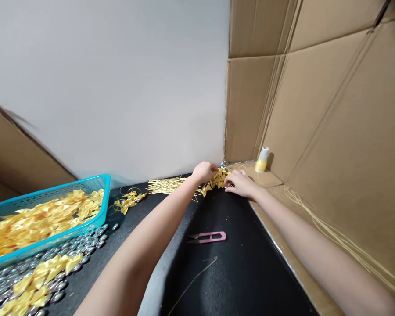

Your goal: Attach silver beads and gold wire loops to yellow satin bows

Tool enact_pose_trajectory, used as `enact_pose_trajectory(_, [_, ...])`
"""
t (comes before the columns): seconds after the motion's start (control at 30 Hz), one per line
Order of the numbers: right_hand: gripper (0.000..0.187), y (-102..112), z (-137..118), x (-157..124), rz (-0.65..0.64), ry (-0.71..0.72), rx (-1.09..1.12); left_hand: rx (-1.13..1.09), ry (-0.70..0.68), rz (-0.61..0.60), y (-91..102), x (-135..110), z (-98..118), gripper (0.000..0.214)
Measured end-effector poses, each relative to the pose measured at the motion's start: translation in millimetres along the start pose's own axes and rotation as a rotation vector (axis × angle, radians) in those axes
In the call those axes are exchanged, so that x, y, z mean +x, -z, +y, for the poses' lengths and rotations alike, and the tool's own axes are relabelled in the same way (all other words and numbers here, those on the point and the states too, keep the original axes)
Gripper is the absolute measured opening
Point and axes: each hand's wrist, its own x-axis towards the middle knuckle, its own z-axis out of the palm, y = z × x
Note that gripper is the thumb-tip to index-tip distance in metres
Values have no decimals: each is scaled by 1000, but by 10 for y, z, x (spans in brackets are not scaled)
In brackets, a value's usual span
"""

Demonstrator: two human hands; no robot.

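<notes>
At the far end of the black work surface point(250, 250), both hands reach to a small heap of yellow ribbon bows point(219, 179). My left hand point(204, 171) is at the heap's left side with fingers curled closed; whatever lies between the fingertips is hidden. From the right, my right hand point(241, 182) has its thumb and fingers closed on the edge of the same bows. Just left of the heap lies a bundle of gold twist ties point(166, 185), partly behind my left forearm. Pink thread snips point(208, 237) lie on the black surface between my forearms.
A turquoise basket point(107, 193) of yellow bows stands at left, with silver oval beads point(94, 241) and loose bows point(48, 274) before it. Another bow cluster point(129, 201) lies nearby. Cardboard walls point(342, 109) rise at right, beside a thread cone point(262, 160) and long yellow cords point(332, 235).
</notes>
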Motion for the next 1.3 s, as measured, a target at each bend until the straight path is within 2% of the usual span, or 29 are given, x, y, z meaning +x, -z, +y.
enact_pose_trajectory(0.3, [18,33,-49,29,22,3,17,24,-32,43,25,-44,4,28])
enact_pose_trajectory(0.47, [23,1,-8,120,24,-31,19,39,-49,197,70,-126,26,18])
enact_pose_trajectory(0.6, [21,-38,-20,168,84,-47,28,38,-81,316,135,-259,-13,19])
enact_pose_trajectory(0.7, [16,-55,-46,152,146,-43,57,32,-103,375,199,-432,-73,19])
enact_pose_trajectory(0.8, [20,-68,-55,106,188,-19,104,15,-127,409,219,-708,-63,21])
enact_pose_trajectory(0.9, [16,-85,-28,56,191,28,174,-22,-191,363,126,-1062,109,23])
enact_pose_trajectory(1.0, [5,-99,8,10,220,37,263,-107,-276,269,-70,-1369,382,16])
enact_pose_trajectory(1.03, [4,-98,12,-7,245,24,298,-178,-261,251,-142,-1435,465,15])
enact_pose_trajectory(1.07, [6,-93,9,-27,276,6,336,-402,-151,240,-211,-1476,534,13])
enact_pose_trajectory(1.13, [12,-69,-22,-81,341,-32,428,-556,-27,256,-331,-1482,622,15])
enact_pose_trajectory(1.2, [19,-33,-86,-156,390,-55,540,-682,63,260,-412,-1409,655,22])
enact_pose_trajectory(1.3, [25,15,-222,-292,416,-61,727,-859,127,288,-448,-1268,671,35])
